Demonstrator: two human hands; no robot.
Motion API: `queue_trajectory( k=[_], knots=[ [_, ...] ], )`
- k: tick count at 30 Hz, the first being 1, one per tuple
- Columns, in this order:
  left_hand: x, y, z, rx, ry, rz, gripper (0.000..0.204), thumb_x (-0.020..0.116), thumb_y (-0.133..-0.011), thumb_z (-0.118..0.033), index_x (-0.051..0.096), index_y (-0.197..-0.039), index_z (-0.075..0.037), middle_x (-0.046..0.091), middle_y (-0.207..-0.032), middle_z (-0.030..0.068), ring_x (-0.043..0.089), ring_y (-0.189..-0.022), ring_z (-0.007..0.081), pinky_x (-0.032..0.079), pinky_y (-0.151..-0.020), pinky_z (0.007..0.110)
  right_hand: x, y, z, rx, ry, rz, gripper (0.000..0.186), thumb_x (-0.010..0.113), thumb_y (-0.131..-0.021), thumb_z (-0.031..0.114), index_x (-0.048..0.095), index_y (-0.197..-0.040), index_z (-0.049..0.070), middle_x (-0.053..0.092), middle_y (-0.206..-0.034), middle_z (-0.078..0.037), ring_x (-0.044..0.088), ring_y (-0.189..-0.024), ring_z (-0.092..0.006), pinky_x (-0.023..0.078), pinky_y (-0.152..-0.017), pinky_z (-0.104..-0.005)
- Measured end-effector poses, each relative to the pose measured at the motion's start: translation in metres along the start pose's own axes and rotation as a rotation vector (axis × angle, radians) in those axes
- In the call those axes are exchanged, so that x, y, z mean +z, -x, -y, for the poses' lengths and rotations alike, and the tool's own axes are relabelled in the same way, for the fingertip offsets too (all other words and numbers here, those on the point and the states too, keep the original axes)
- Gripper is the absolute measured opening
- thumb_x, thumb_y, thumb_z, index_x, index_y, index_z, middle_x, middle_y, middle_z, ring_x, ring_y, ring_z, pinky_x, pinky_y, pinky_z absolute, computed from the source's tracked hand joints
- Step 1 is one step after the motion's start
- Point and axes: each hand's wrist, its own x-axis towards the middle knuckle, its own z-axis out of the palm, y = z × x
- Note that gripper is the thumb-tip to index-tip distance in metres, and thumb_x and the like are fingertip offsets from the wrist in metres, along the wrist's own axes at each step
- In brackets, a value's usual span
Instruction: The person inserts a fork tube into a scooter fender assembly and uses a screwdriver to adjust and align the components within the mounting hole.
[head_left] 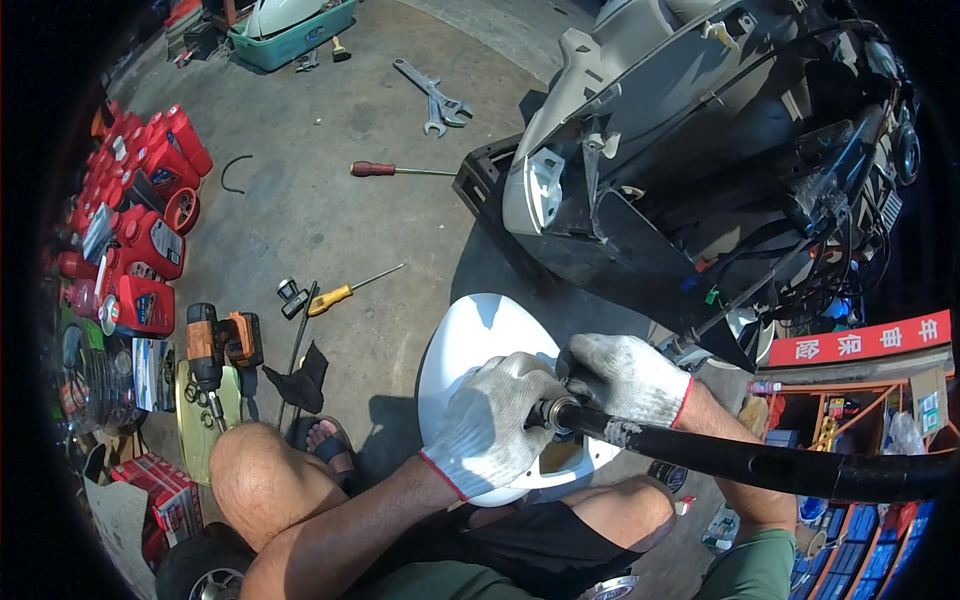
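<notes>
White knit gloves with red cuffs cover both hands. My left hand (495, 422) is closed beside the metal-collared end of a thick black tube (760, 465), which reaches in from the right edge. My right hand (628, 380) is curled into a fist just behind that end, close to the left fingertips. What the fingers of either hand hold is hidden. Beneath the hands, between my knees, lies a smooth white plastic panel (462, 345) with a rounded far end and an opening near the tube. A partly stripped scooter body (660, 170) with bare cables stands ahead on the right.
On the floor lie a yellow-handled screwdriver (333, 299), a red-handled screwdriver (374, 169), wrenches (434, 98) and a cordless drill (207, 345). Several red jugs (150, 245) line the left. A teal bin (290, 43) sits far off; an orange rack (835, 410) stands at right.
</notes>
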Motion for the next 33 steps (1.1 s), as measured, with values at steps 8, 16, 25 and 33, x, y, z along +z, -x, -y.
queue_trajectory(
  k=[8,16,25,33],
  knots=[
    [-0.003,0.003,0.000,0.014,-0.063,0.034,0.034,0.083,-0.083,-0.016,0.076,-0.115,-0.011,0.072,-0.115,0.0118,0.067,-0.115,0.0338,0.051,-0.104,0.048,-0.001,-0.003,0.010,0.015,0.042,-0.001,0.036,0.076,-0.091,0.025,0.064,-0.114,0.000,0.073,-0.102,-0.022,0.074,-0.095,-0.0418,0.060,-0.083,-0.0481],
    [0.000,0.001,0.002,0.016,-0.082,0.069,0.034,0.081,-0.084,-0.019,0.078,-0.117,-0.011,0.074,-0.117,0.0123,0.068,-0.116,0.0344,0.051,-0.106,0.047,-0.003,0.002,0.014,0.022,0.038,-0.019,0.025,0.073,-0.094,0.018,0.064,-0.110,0.002,0.073,-0.098,-0.020,0.075,-0.093,-0.0403,0.060,-0.081,-0.0472],
    [-0.005,-0.002,0.001,0.027,-0.074,0.087,0.037,0.081,-0.084,-0.018,0.074,-0.120,-0.008,0.070,-0.120,0.0172,0.067,-0.117,0.0372,0.054,-0.101,0.049,0.006,0.005,0.001,-0.043,0.003,-0.101,0.024,0.077,-0.088,0.018,0.067,-0.103,0.003,0.070,-0.092,-0.018,0.072,-0.089,-0.0393,0.058,-0.077,-0.0457],
    [-0.005,0.001,-0.002,-0.073,-0.107,0.062,0.040,0.080,-0.086,-0.017,0.070,-0.123,-0.004,0.060,-0.131,0.0205,0.063,-0.123,0.0381,0.054,-0.104,0.051,0.000,0.002,0.011,0.059,-0.073,-0.068,0.017,0.075,-0.090,0.011,0.067,-0.103,0.003,0.072,-0.092,-0.019,0.074,-0.089,-0.0366,0.058,-0.077,-0.0438]
  ],
)
